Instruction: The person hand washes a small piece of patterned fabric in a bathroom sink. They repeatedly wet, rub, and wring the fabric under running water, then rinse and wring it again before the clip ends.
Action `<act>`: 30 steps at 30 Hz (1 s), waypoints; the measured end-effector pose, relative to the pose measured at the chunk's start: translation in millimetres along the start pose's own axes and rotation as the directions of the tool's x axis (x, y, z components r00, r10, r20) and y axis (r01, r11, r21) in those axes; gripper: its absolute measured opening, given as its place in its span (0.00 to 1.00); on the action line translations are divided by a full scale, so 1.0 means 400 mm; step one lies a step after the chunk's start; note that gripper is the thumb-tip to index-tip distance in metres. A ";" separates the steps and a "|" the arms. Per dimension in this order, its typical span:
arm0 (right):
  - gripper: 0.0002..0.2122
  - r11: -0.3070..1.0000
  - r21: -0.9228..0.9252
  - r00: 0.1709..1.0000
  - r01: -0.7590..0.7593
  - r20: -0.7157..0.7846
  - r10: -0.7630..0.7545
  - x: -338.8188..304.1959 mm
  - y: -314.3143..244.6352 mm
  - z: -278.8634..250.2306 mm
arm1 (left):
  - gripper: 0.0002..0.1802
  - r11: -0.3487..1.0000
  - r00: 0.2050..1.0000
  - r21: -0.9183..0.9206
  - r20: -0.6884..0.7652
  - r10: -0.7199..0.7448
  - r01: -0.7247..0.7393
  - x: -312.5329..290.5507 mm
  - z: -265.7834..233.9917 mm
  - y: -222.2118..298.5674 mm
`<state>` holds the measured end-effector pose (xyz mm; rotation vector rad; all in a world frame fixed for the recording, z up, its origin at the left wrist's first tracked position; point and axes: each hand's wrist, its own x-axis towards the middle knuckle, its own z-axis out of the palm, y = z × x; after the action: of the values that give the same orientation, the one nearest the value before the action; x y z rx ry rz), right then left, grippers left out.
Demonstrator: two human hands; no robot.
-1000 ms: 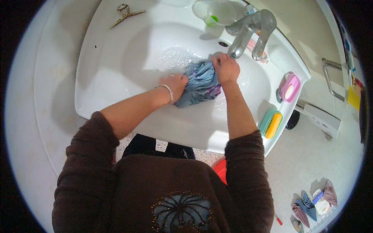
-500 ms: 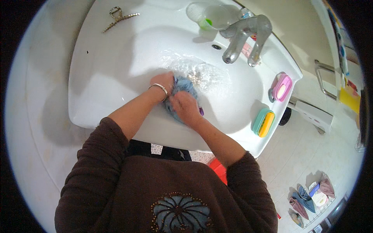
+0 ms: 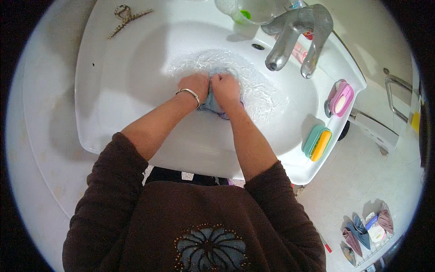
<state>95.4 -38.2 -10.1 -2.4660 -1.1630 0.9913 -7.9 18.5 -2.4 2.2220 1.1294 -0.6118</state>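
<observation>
A wet blue cloth (image 3: 211,104) with a purplish edge lies low in the white washbasin (image 3: 106,97), in rippling water (image 3: 265,97). My left hand (image 3: 194,87), with a metal bangle at the wrist, is closed on the cloth's left side. Close beside it, my right hand (image 3: 226,92) is curled into a fist over the right side of the cloth. Between and below the fists some of the fabric shows; the rest is hidden under the hands and water.
A chrome faucet (image 3: 297,32) overhangs the back right, near a clear cup (image 3: 260,11). Pink (image 3: 348,97) and teal soap dishes (image 3: 311,141) stand on the right rim, the teal one with a yellow piece (image 3: 321,146). A hair claw clip (image 3: 129,20) lies back left.
Both hands have moved the cloth farther into the basin water. My right hand has gone from lying across the cloth to a fist beside my left. The view has shifted slightly.
</observation>
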 end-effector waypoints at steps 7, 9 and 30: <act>0.20 0.993 0.102 0.943 0.053 -0.332 -0.016 0.080 0.057 -0.068 | 0.12 0.996 0.977 -0.063 -0.209 0.042 -0.056 -0.123 -0.048 0.028; 0.15 0.929 0.238 0.901 0.284 -0.399 -0.173 0.046 0.073 -0.171 | 0.15 0.993 0.927 0.001 -0.356 0.113 -0.121 -0.187 -0.089 0.020; 0.18 0.983 0.142 0.992 -0.118 0.063 0.110 0.053 0.227 -0.157 | 0.17 0.924 0.971 -0.335 0.083 0.226 -0.186 -0.109 0.014 -0.027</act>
<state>200.3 -77.4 -16.6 -2.4262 -0.9373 1.1390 -41.3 -4.9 17.5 1.9576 0.8505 -0.4287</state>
